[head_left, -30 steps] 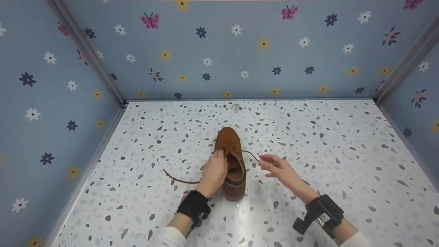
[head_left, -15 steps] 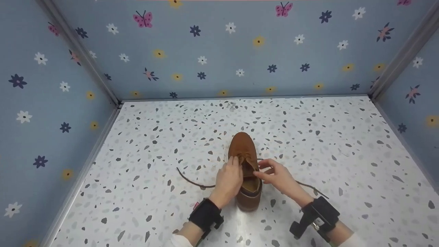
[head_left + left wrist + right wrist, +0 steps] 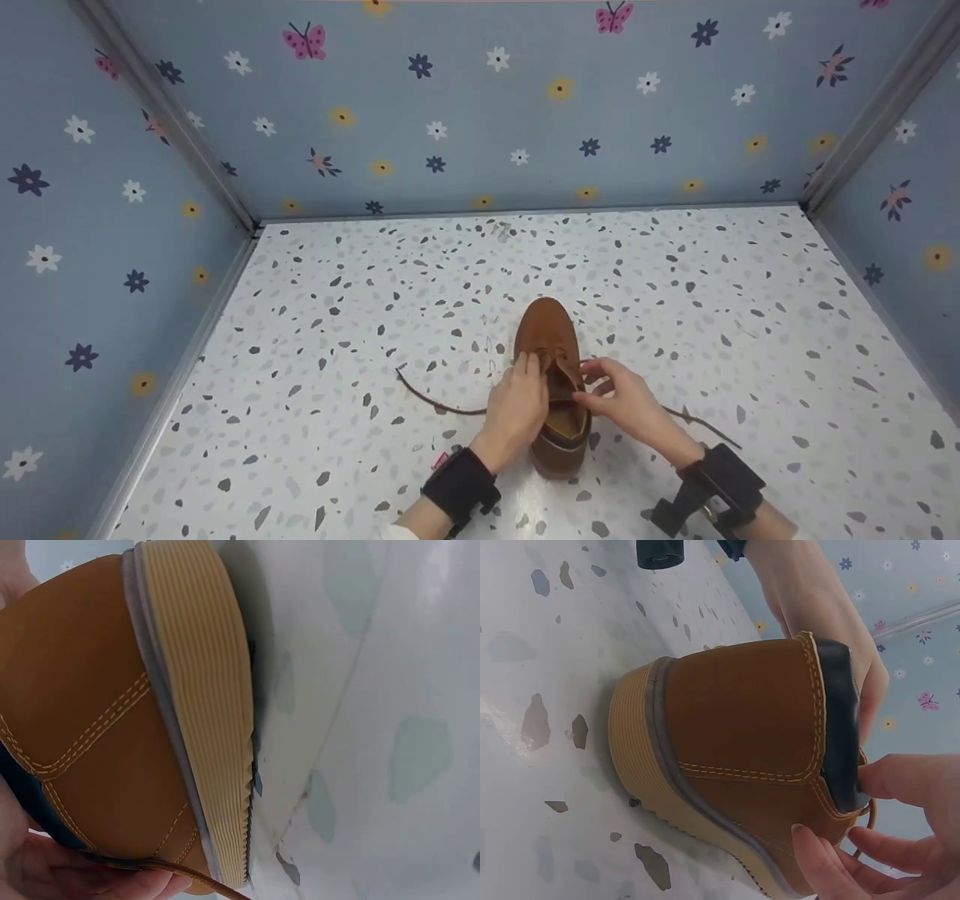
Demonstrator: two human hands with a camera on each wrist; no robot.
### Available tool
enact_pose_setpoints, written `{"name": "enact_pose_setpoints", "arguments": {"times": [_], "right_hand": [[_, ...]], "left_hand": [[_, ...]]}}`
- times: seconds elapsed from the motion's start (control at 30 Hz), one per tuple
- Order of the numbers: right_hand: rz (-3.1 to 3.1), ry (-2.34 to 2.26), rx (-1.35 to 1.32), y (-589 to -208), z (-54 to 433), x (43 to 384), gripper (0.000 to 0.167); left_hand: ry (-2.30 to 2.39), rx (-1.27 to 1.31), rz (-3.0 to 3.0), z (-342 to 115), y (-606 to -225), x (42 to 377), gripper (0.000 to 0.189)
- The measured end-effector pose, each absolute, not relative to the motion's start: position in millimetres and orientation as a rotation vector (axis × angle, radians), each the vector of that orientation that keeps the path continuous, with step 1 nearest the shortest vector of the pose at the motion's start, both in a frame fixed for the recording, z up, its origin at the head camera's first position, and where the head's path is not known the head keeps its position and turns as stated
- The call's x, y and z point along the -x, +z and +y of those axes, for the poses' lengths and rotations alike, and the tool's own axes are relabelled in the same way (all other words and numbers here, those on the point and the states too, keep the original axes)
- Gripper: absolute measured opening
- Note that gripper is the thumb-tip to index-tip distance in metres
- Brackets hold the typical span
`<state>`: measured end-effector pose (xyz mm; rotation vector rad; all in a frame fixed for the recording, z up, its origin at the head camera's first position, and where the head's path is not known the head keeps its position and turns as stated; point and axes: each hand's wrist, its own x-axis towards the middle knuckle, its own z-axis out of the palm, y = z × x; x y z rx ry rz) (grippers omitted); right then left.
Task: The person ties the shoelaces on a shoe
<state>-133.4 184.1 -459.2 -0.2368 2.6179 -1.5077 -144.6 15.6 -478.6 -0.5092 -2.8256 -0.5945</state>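
Note:
A brown shoe (image 3: 546, 326) stands upright, toe pointing away. My left hand (image 3: 517, 405) grips the left lacing flap, its fingers lying along the outside. In the left wrist view those fingers (image 3: 52, 874) meet the side beside the brown lace (image 3: 184, 868). On the opposite side, my right hand (image 3: 628, 401) pinches the edge of the opening. The right wrist view has one digit at the dark padded collar (image 3: 840, 724) and a fingertip (image 3: 817, 855) against the side. Lace ends trail out left (image 3: 431, 402) and right (image 3: 705, 423). The inner fingertips are partly hidden.
The shoe rests on a white speckled surface (image 3: 360, 300). Blue flowered panels (image 3: 465, 97) stand behind it and at both sides. Black camera straps wrap the left wrist (image 3: 459, 487) and right wrist (image 3: 720, 484). A small red tag shows beside the left strap.
My right hand has come in from beside the right lace to the shoe's edge. The shoe and left hand sit farther right and lower in view, as the head view also shifts slightly.

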Motion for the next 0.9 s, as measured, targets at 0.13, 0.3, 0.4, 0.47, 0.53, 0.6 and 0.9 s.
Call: {"name": "enact_pose_setpoints", "arguments": {"times": [0.13, 0.3, 0.4, 0.47, 0.53, 0.6, 0.9], "right_hand": [[2.625, -1.501, 0.264, -459, 187, 128, 0.034], [2.639, -1.496, 0.279, -460, 190, 123, 0.034], [2.625, -1.507, 0.277, -460, 191, 121, 0.035], [2.614, -1.511, 0.271, -460, 192, 120, 0.036], [2.61, -1.502, 0.266, -460, 192, 120, 0.036], [2.601, -1.503, 0.257, -460, 193, 119, 0.037], [2.565, -1.528, 0.184, -459, 194, 119, 0.034]], "left_hand": [[-0.584, 0.528, -2.812, 17, -479, 140, 0.033], [-0.581, 0.553, -2.774, 18, -481, 135, 0.032], [-0.587, 0.559, -2.77, 19, -481, 133, 0.032], [-0.591, 0.562, -2.773, 19, -481, 133, 0.032], [-0.595, 0.567, -2.778, 18, -481, 132, 0.033], [-0.604, 0.567, -2.789, 17, -481, 132, 0.035], [-0.602, 0.536, -2.658, 1, -480, 135, 0.025]]}}
